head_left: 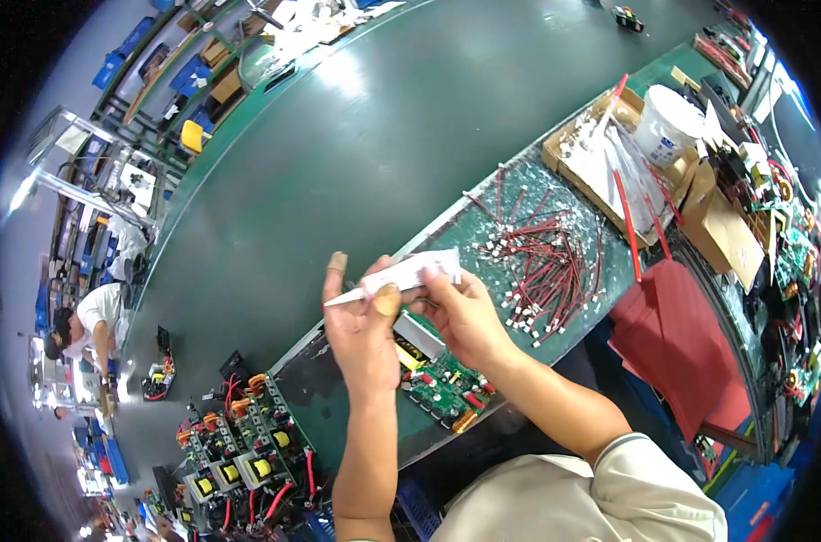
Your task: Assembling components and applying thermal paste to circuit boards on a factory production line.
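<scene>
Between my two hands is a flat white strip (401,276), creased and narrowing to a point at its left end; whether it is paper or plastic I cannot make out. My left hand (363,339) pinches it from below with the thumb, while the taped index finger points up. My right hand (469,312) grips its wider right end between thumb and fingers. Just below the hands, a green circuit board (442,388) with yellow and white components lies on the bench, partly covered by my wrists.
A pile of red and black wire leads with white connectors (550,271) spreads to the right. Beyond it stand a cardboard tray (564,167) and a white bucket (668,122). Red sheets (681,348) lie nearer. Assembled circuit boards (248,461) crowd the left. A person (99,316) works far left.
</scene>
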`<control>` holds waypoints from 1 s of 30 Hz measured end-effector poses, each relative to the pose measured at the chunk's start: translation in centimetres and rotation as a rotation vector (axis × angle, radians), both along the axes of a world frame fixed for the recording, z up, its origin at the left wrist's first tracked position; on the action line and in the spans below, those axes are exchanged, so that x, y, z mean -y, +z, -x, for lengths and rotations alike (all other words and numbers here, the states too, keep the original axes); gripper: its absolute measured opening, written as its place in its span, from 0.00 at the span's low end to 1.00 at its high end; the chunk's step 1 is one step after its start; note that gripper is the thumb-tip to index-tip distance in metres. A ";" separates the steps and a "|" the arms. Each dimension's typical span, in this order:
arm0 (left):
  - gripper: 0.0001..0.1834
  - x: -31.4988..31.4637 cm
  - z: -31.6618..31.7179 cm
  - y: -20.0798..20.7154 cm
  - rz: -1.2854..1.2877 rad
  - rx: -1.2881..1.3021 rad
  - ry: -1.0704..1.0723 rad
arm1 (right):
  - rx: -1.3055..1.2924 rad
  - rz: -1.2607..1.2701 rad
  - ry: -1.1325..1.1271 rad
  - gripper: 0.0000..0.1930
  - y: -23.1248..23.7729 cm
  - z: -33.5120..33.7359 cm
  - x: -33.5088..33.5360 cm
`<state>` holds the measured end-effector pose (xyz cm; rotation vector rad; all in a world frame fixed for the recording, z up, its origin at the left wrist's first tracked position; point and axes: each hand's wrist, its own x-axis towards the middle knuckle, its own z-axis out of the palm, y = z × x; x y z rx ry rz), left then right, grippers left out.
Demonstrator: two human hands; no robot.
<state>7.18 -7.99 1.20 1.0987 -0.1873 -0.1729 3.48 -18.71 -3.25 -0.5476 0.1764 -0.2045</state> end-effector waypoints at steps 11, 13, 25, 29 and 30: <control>0.42 -5.9 -3.3 -0.7 0.100 0.148 0.196 | -0.146 2.043 -0.309 0.23 -1.0 -0.7 8.6; 0.42 -6.1 -3.4 -0.7 0.120 0.169 0.194 | -0.226 2.163 -0.291 0.23 -1.9 -1.5 9.9; 0.44 -5.7 -3.5 -1.5 0.063 0.130 0.148 | -0.148 2.194 -0.124 0.15 -2.5 0.3 12.0; 0.44 -4.3 -3.0 -1.6 0.126 0.060 0.094 | -0.109 2.017 -0.250 0.20 0.0 1.1 10.2; 0.44 -4.3 -2.9 -1.7 0.124 0.063 0.099 | -0.048 1.820 -0.348 0.23 0.4 1.1 8.9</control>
